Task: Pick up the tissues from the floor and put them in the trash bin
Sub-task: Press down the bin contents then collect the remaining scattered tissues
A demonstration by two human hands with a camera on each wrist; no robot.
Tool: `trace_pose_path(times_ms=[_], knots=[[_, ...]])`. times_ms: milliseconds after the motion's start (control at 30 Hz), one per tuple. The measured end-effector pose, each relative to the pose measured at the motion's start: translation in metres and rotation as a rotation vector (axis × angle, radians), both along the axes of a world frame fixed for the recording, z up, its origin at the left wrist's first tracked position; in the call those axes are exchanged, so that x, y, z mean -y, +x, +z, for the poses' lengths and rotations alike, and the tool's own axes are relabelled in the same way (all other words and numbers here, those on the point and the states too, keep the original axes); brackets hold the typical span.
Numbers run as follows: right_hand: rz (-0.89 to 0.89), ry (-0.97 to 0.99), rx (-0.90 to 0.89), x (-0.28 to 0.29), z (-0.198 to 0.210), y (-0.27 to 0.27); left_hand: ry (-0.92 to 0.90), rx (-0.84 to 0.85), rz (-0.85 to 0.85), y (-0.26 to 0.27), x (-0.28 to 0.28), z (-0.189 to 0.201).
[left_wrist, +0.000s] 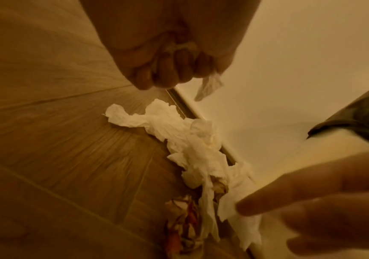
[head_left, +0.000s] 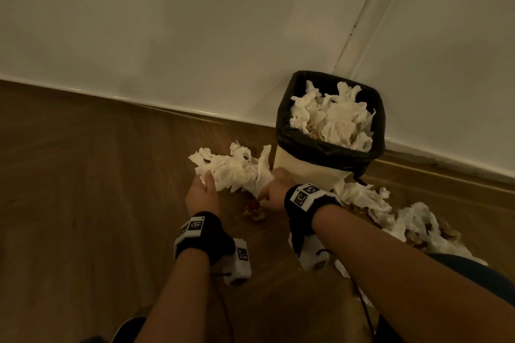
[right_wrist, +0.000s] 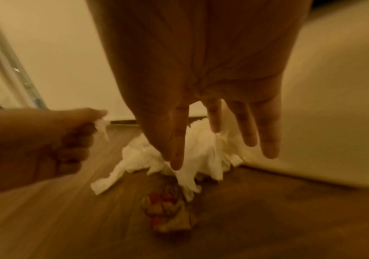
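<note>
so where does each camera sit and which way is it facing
Head: worn on the head, looks forward and down at the bin, wall and floor; both forearms, left hand and right hand show.
Left wrist: on the left wrist, looks along curled fingers gripping a tissue scrap, down at the tissues; right hand enters lower right.
Right wrist: on the right wrist, looks along straight fingers down at the tissues; left hand enters at left.
Shared: both wrist views show the tissues and a reddish wrapper.
</note>
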State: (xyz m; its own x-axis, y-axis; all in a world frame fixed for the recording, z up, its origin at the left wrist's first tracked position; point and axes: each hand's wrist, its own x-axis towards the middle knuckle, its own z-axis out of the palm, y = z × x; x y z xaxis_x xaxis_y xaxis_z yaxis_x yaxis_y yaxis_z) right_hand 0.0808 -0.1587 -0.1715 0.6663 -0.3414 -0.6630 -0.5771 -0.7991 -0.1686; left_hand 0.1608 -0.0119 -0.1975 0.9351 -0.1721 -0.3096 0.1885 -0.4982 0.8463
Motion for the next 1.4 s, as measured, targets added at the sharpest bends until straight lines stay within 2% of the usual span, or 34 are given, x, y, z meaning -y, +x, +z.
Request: trace_pose_path(times_ms=[67,167,333,400,667,800,867,967,1033,1133,1267,1333,1400], knots=[[0.043,0.028,-0.004,-0.004,-0.012,0.002,-0.041,-0.022,0.015,-0.002,0.001,0.003],[0.003,0.001,0.134,-0.010,-0.019,0.006,-0.049,-0.043,-0.083,0.000,0.002,0.007],[-0.187,0.016,0.217,-0.005,0.017,0.010,-0.061,-0.053,-0.087,0.011,0.009,0.022],[-0.207,0.038,0.359,-0.003,0.038,0.006,-0.041,0.032,-0.099,0.015,0.014,0.032],[-0.347,0.211,0.890,-0.008,0.116,-0.027,-0.208,0.198,-0.006,0.022,0.033,0.090],[-0.493,0.254,1.082,0.000,0.150,-0.048,-0.414,0.295,-0.008,0.017,0.043,0.127],[-0.558,0.200,1.171,0.010,0.166,-0.060,-0.516,0.355,-0.038,0.012,0.051,0.143],[-0.690,0.181,1.282,0.035,0.183,-0.079,-0.661,0.339,-0.184,0.002,0.066,0.163],[-0.770,0.219,1.271,0.053,0.188,-0.090,-0.721,0.327,-0.290,-0.007,0.079,0.173],[-0.916,0.377,1.191,0.075,0.186,-0.103,-0.608,0.441,-0.376,-0.017,0.097,0.176],[-1.128,0.668,1.191,0.093,0.173,-0.107,-0.426,0.479,-0.438,-0.027,0.115,0.161],[-1.171,0.709,1.173,0.101,0.166,-0.105,-0.292,0.514,-0.459,-0.029,0.121,0.152],[-1.176,0.646,1.115,0.106,0.158,-0.101,-0.173,0.538,-0.520,-0.027,0.126,0.144]])
